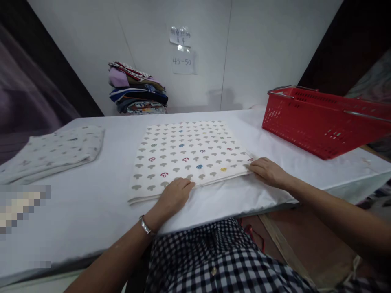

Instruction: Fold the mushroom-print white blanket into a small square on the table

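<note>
A folded white cloth (189,150) printed with grey, red, blue and yellow mushrooms lies flat on the white-covered table (116,228). My left hand (175,197) has its fingers closed over the cloth's near edge, a little left of the middle. At the near right corner, my right hand (269,171) pinches the same edge between fingers and thumb. Layers show along the near side, so the cloth is folded over. Both thumbs are mostly hidden.
Another folded mushroom-print cloth (61,150) lies at the left. Several folded fabrics (137,89) are stacked against the back wall. A red plastic basket (317,122) with metal handles stands at the right. Paper notes (183,61) hang on the wall.
</note>
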The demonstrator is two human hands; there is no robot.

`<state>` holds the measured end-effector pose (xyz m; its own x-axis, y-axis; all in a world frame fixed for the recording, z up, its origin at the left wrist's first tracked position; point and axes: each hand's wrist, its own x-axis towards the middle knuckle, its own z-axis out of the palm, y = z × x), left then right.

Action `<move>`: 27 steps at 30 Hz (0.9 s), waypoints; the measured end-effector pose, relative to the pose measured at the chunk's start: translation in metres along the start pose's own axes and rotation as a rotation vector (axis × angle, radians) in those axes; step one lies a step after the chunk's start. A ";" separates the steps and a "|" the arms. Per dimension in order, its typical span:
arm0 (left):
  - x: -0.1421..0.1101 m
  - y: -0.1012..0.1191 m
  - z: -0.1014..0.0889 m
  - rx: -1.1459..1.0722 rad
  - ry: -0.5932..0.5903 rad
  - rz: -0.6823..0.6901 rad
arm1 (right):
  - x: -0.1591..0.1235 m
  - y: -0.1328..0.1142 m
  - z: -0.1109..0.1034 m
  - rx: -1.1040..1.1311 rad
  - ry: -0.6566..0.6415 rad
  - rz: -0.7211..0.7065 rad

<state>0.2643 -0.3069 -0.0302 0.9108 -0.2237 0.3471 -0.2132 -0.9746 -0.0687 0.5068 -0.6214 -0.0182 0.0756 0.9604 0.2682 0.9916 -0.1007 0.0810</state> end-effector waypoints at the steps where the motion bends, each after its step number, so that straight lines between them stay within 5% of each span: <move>1: 0.000 0.000 0.001 0.002 0.001 0.003 | -0.001 -0.001 0.003 0.003 0.007 -0.012; 18: 0.000 -0.005 0.005 -0.087 0.099 0.027 | -0.008 -0.013 0.004 0.105 0.027 0.152; 25: -0.003 0.004 0.006 -0.086 -0.007 -0.032 | -0.022 -0.011 0.012 0.188 -0.021 0.217; 27: -0.002 0.008 0.002 -0.100 -0.039 -0.033 | -0.024 -0.004 0.016 0.204 0.060 0.204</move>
<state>0.2615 -0.3142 -0.0329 0.9306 -0.1938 0.3105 -0.2153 -0.9759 0.0361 0.5028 -0.6395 -0.0405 0.2754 0.9079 0.3160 0.9576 -0.2300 -0.1736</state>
